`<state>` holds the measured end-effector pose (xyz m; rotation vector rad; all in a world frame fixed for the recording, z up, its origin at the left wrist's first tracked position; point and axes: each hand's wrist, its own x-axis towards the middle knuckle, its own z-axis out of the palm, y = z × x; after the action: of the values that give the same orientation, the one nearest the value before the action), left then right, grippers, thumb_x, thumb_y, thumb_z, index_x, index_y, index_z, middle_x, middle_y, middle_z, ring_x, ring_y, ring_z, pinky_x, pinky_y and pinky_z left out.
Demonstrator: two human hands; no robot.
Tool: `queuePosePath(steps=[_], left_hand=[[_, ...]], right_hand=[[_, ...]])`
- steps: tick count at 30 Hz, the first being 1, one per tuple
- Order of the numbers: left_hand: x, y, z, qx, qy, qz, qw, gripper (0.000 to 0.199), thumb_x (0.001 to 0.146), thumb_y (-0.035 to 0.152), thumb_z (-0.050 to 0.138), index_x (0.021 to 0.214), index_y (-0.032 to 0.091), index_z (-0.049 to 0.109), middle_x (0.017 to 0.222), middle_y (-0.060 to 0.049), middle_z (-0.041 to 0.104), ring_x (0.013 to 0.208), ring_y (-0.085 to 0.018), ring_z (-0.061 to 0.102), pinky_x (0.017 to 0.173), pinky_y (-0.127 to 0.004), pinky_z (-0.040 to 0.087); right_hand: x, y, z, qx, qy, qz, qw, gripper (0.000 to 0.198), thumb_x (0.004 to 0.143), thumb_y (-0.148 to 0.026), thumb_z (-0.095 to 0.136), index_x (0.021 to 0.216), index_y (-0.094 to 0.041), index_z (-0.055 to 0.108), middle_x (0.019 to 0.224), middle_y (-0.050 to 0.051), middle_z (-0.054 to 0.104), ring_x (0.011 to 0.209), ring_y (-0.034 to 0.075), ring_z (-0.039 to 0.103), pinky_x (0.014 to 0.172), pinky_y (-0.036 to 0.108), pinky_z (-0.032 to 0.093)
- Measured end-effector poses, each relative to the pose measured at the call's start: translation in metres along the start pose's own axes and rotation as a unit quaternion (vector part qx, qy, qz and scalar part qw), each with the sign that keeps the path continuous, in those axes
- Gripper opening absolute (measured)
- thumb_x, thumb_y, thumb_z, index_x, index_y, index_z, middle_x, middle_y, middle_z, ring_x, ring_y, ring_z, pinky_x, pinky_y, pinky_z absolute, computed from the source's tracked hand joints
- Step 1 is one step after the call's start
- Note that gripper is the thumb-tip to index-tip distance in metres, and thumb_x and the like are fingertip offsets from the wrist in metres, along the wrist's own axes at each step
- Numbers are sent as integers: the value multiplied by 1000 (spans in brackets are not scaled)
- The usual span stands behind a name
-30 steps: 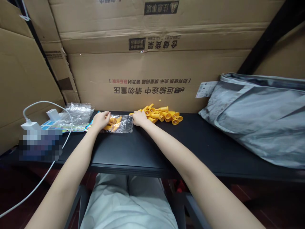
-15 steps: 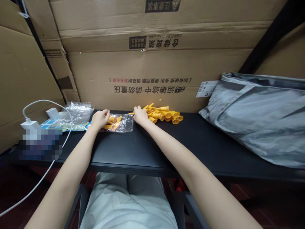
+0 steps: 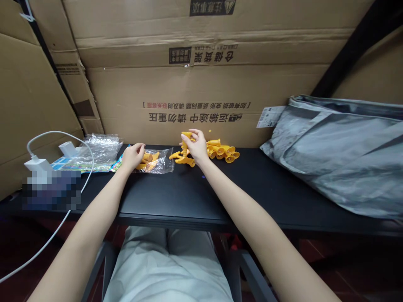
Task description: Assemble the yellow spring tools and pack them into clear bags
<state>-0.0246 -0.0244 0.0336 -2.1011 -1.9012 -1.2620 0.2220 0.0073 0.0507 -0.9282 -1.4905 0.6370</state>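
Observation:
My left hand (image 3: 134,156) is closed at the left end of a clear plastic bag (image 3: 166,162), its fingertips pressed together on the film. Inside the bag lie several yellow plastic pieces (image 3: 153,162). Raised a little over the table, my right hand (image 3: 198,147) grips a yellow plastic piece (image 3: 185,134) with a wide end upward. Below it, a forked yellow piece (image 3: 184,160) lies beside the bag's right end. More yellow pieces with flared, hollow ends (image 3: 225,152) are piled to the right, partly hidden by my right hand.
Clear plastic packaging (image 3: 102,147), flat colourful packets (image 3: 94,167) and a white charger (image 3: 37,163) with its cable are on the left of the black table (image 3: 170,197). A large grey bag (image 3: 340,155) stands at right. Cardboard (image 3: 176,88) walls the back.
My right hand has lifted slightly and moved right, and a yellow piece now stands up in its grip. Forked yellow pieces now show beside the bag. My left hand stays at the bag.

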Motion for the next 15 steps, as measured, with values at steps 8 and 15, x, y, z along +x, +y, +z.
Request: queuePosePath(steps=[8, 15], left_hand=[[3, -5, 4, -5, 50, -40, 998, 39, 85, 26, 41, 120, 16, 55, 105, -9, 69, 102, -21, 62, 92, -32, 44], [9, -21, 3, 20, 74, -157, 985, 37, 87, 26, 40, 121, 15, 49, 123, -16, 60, 120, -32, 51, 102, -49, 34]], right_hand=[[-20, -12, -6, -285, -205, 27, 936, 26, 69, -25, 73, 90, -15, 61, 93, 8, 67, 87, 21, 63, 79, 36, 52], [-22, -15, 12, -355, -373, -16, 857, 30, 75, -14, 65, 104, -17, 69, 105, 7, 69, 99, 23, 63, 86, 26, 45]])
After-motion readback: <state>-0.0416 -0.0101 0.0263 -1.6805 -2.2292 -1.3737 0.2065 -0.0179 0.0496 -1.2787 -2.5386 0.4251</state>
